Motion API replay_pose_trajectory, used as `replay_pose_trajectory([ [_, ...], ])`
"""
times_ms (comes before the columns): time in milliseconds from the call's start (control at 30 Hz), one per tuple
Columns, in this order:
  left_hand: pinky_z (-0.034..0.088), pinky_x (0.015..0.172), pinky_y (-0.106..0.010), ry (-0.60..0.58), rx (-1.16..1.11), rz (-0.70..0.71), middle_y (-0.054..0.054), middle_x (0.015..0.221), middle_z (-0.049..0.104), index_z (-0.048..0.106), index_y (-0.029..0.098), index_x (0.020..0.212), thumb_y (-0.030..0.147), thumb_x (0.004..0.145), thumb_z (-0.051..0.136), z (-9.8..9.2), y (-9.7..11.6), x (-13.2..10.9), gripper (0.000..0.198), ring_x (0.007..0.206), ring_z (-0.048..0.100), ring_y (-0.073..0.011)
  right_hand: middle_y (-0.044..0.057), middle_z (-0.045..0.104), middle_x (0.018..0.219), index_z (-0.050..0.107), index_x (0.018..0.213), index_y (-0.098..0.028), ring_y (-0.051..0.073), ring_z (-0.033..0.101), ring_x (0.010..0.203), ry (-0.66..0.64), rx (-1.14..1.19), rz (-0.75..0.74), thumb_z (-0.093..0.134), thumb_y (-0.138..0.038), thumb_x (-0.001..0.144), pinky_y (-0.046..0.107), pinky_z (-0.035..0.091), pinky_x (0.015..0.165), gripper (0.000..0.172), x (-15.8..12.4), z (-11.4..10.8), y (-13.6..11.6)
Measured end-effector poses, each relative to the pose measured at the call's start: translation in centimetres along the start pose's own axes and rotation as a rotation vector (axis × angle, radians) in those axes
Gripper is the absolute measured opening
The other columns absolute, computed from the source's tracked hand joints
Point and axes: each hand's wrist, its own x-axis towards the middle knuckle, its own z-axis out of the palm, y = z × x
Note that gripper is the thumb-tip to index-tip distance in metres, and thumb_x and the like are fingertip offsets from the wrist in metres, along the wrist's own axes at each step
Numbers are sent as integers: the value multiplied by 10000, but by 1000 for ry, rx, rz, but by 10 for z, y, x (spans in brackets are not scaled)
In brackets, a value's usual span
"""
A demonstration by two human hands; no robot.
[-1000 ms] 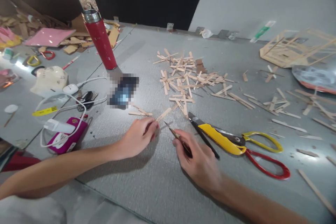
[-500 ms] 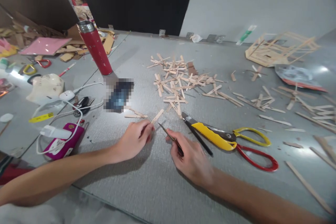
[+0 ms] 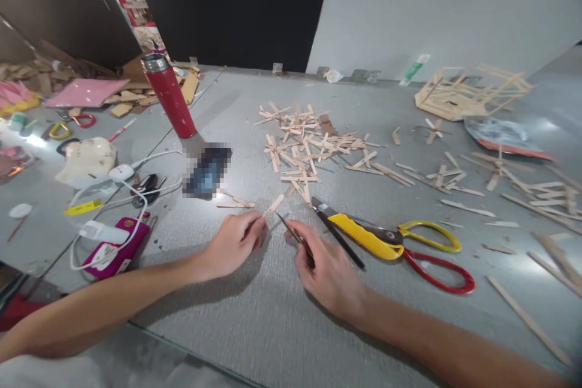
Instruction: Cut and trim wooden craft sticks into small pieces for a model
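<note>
My left hand [image 3: 239, 241] is closed, pinching a short flat wooden stick [image 3: 274, 204] that points away to the upper right. My right hand [image 3: 325, 264] is wrapped round a thin, dark, pointed metal tool [image 3: 291, 230]; whether it is a knife or tweezers I cannot tell. The tool's tip is close to the stick, with a small gap showing between them. A few loose sticks [image 3: 236, 203] lie just beyond my left hand. To the right of my right hand are large scissors [image 3: 386, 236] with a yellow blade cover and a slim black rod [image 3: 348, 245].
A heap of wooden sticks [image 3: 304, 145] spreads across the table's middle, with more scattered right. A red bottle [image 3: 170, 100], a phone [image 3: 207, 173], white cables and a magenta power bank [image 3: 120, 248] stand or lie left. A wooden stick frame [image 3: 468, 94] sits far right.
The view has shifted slightly, so the background sits a little lower and the right-hand items further left. Both hands keep their grips on the stick and the tool.
</note>
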Motion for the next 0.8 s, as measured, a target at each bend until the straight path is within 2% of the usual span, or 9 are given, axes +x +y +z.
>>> replay_pose_trajectory([
  [133,374,524,-240,-6,-49,-17,12,589,570,572,189,845,378,1061,342,-1,3,-1,368,462,484,-112,101,734,1125,577,1196,-221,208,731,1044,45,1,-6,375,-87,986,355,600,879,320,1,0,1],
  [267,350,478,-224,-8,-82,-34,15,583,559,560,190,864,387,1061,339,-1,3,-3,355,434,463,-103,153,678,1224,504,1345,-203,258,667,1180,163,-43,1,411,-134,1004,450,560,977,361,5,-4,2],
  [367,347,472,-222,-9,-94,-35,16,592,565,554,191,866,385,1049,360,-1,1,-3,329,435,467,-104,178,650,1271,468,1407,-181,280,667,1156,208,-122,83,430,-165,988,461,562,945,421,19,-22,15],
  [433,351,476,-225,-13,-97,-37,13,598,573,564,190,879,392,1041,374,-1,0,-3,322,438,471,-109,188,647,1286,492,1400,-163,292,680,1106,159,-234,183,444,-206,981,457,562,915,424,31,-38,33],
  [500,355,481,-227,-18,-99,-36,11,602,578,574,188,890,407,1038,383,-1,0,-3,326,443,474,-111,201,642,1305,532,1376,-139,294,691,1057,26,-387,295,427,-245,991,449,551,904,412,42,-54,57],
  [633,335,462,-225,-13,-124,-33,16,589,564,575,188,904,450,1040,394,0,-1,-3,345,429,461,-108,232,673,1246,644,1250,-79,305,695,1057,-92,-480,337,461,-182,954,423,526,900,362,54,-74,91],
  [700,328,452,-227,-12,-135,-37,16,583,561,575,189,908,464,1039,398,1,-1,-2,352,420,463,-109,230,680,1227,666,1214,-81,302,690,1067,-129,-509,329,459,-181,969,402,517,879,336,54,-76,92],
  [800,329,446,-231,-14,-125,-40,12,582,562,568,188,899,455,1037,397,1,-2,-2,345,416,469,-112,163,712,1110,692,1104,-129,246,708,900,-172,-537,314,410,-222,1029,345,495,756,306,50,-70,74],
])
